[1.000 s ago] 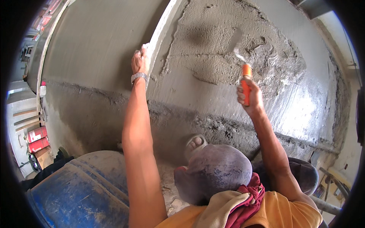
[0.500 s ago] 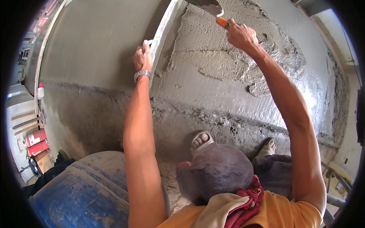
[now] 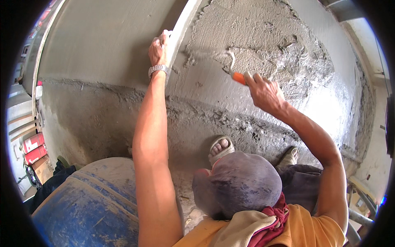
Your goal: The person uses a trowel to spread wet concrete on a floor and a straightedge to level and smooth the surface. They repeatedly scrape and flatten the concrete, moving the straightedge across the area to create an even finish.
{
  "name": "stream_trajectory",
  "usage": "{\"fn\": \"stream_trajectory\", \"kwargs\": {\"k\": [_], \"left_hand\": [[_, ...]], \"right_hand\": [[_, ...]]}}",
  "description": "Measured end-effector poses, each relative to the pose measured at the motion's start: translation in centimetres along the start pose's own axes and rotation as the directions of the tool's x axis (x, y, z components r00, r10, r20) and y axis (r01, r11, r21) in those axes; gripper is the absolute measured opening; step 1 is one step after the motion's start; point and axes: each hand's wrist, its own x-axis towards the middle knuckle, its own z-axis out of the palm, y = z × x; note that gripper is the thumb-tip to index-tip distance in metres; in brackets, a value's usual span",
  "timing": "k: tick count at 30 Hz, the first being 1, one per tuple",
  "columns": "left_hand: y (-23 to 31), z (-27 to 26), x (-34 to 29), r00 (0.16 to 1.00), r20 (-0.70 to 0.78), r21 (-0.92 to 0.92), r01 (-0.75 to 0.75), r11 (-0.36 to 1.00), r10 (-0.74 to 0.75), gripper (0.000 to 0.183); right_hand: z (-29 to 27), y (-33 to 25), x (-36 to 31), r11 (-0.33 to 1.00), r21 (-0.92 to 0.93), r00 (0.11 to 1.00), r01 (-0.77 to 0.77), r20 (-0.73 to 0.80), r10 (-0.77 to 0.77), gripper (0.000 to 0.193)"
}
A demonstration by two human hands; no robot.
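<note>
My left hand (image 3: 159, 50) is closed round the edge of a long pale straightedge (image 3: 184, 25), which lies against the grey plastered surface. My right hand (image 3: 266, 94) grips a trowel by its orange handle (image 3: 239, 78). The trowel's blade is smeared by motion, over the lower left part of the rough wet mortar (image 3: 255, 33). Left of the straightedge the plaster (image 3: 103, 41) looks smooth. Below the rough patch runs a smoother wet band, then a crumbly ledge of mortar (image 3: 230, 119).
A dusty blue barrel (image 3: 103, 201) stands by my left arm. My sandalled feet (image 3: 221, 149) are below the ledge. Red boxes (image 3: 34, 148) are stacked at the far left. Metal tubes (image 3: 362, 203) stand at the lower right.
My right hand has swept the trowel down and toward me from the top of the rough mortar. My left hand stays on the straightedge, shifted slightly up in view.
</note>
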Motion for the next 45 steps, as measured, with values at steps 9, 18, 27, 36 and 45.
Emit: {"fn": "stream_trajectory", "kwargs": {"k": [9, 18, 27, 36, 45], "left_hand": [[0.3, -0.2, -0.3, 1.000, 0.004, -0.009, -0.011, 1.000, 0.011, 0.052], [-0.4, 0.0, 0.1, 0.994, -0.014, -0.059, -0.105, 0.993, 0.104, 0.050], [-0.6, 0.1, 0.4, 1.000, 0.011, 0.019, -0.005, 1.000, 0.005, 0.056], [-0.1, 0.1, 0.1, 0.997, 0.045, -0.001, 0.066, 0.998, -0.066, 0.056], [0.4, 0.2, -0.1, 0.999, 0.035, -0.003, 0.034, 0.999, -0.034, 0.059]], "right_hand": [[-4.4, -0.4, -3.0, 0.856, 0.478, 0.980, -0.198, 0.122, 0.158, 0.034], [0.7, -7.1, -1.2, -0.565, 0.744, 0.850, -0.357, 0.510, 0.134, 0.029], [4.6, -15.1, 1.6, -0.701, 0.515, 0.780, -0.494, 0.619, -0.095, 0.012], [6.1, -9.8, -3.3, -0.819, 0.347, 0.765, -0.457, 0.624, -0.162, 0.009], [2.0, -9.2, -5.6, -0.586, 0.781, 0.869, -0.218, 0.428, 0.247, 0.027]]}}
